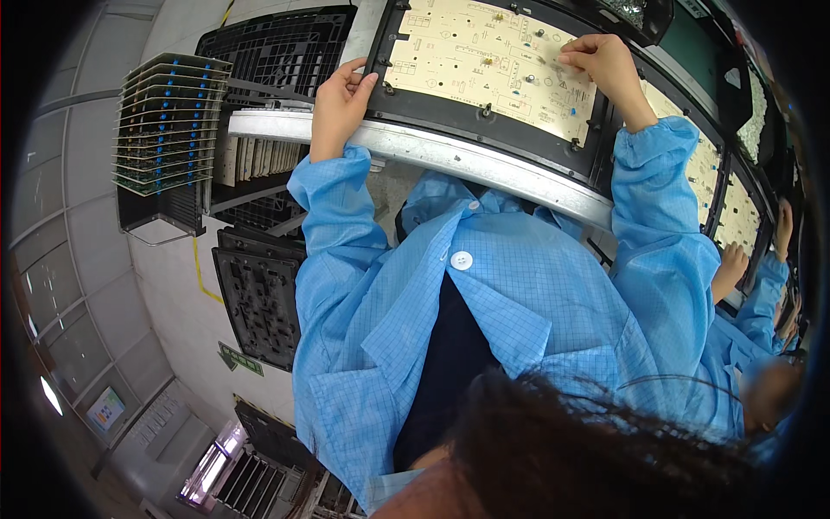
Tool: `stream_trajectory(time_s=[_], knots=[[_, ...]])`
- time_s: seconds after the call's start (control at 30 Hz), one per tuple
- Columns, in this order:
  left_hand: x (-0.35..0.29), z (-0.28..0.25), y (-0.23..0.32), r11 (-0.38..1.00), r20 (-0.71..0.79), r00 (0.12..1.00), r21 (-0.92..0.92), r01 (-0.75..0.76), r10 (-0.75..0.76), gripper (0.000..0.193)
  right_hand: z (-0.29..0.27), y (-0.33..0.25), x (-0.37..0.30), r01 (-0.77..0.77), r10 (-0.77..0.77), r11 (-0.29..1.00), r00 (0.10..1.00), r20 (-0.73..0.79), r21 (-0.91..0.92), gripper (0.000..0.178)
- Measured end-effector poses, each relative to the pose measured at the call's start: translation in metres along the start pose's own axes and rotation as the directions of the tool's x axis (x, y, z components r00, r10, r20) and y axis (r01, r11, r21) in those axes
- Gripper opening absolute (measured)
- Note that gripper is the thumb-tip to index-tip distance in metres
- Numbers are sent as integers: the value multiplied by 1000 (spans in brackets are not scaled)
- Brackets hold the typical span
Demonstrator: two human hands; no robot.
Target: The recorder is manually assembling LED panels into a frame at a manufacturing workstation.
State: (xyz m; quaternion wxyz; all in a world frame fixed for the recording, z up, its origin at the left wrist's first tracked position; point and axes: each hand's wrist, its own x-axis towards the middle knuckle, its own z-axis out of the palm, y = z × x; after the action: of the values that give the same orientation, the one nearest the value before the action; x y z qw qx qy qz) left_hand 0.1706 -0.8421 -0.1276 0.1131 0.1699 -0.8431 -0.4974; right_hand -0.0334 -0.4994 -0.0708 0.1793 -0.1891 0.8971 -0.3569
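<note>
Cream circuit board [471,82] sits in a black carrier frame [450,121], alongside the metal rail [450,156] in front of the person. Left hand [340,102]: loosely curled at the frame's left edge, can't tell if gripping. Right hand [605,69]: thumb and index pinched over the board's right part; can't tell if a component's between. Board's likely light, stiff, small parts fragile: handle by carrier edges. Far edge cut off; right fingers hide the spot beneath.

Circuit board [493,65] lies in a frame [450,121], right of stacked boards [169,125]
</note>
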Motion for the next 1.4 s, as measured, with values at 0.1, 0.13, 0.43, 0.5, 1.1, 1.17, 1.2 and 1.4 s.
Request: stream_trajectory(time_s=[0.1, 0.13, 0.43, 0.5, 1.1, 1.17, 1.2, 1.4], knots=[[-3, 1, 5, 999, -12, 999, 29, 38, -38, 33, -9, 9, -3, 38, -35, 994, 999, -39, 99, 14], [-1, 1, 7, 996, -30, 999, 75, 46, -44, 34, -14, 14, -6, 32, -28, 985, 999, -26, 168, 14], [31, 80, 93, 821, 37, 846, 219, -527, 532, 18, -23, 33, -12, 274, -265, 961, 952, -150, 42, 17], [37, 128, 136, 798, 275, 811, 191, -572, 516, 17, -50, 29, -10, 75, -57, 988, 990, -125, 139, 18], [98, 203, 169, 947, 316, 899, 11, -322, 302, 15, -11, 51, -108, 21, 182, 705, 961, -209, 709, 16], [106, 214, 170, 991, 305, 946, 32, -131, 115, 13, -4, 57, -107, 60, 158, 661, 963, -217, 748, 15], [109, 219, 166, 968, 262, 938, 46, -247, 226, 13, -4, 58, -107, 53, 163, 657, 964, -211, 752, 15], [117, 234, 169, 986, 317, 948, 143, -84, 35, 11, -8, 59, -112, 120, 167, 614, 946, -277, 780, 12]])
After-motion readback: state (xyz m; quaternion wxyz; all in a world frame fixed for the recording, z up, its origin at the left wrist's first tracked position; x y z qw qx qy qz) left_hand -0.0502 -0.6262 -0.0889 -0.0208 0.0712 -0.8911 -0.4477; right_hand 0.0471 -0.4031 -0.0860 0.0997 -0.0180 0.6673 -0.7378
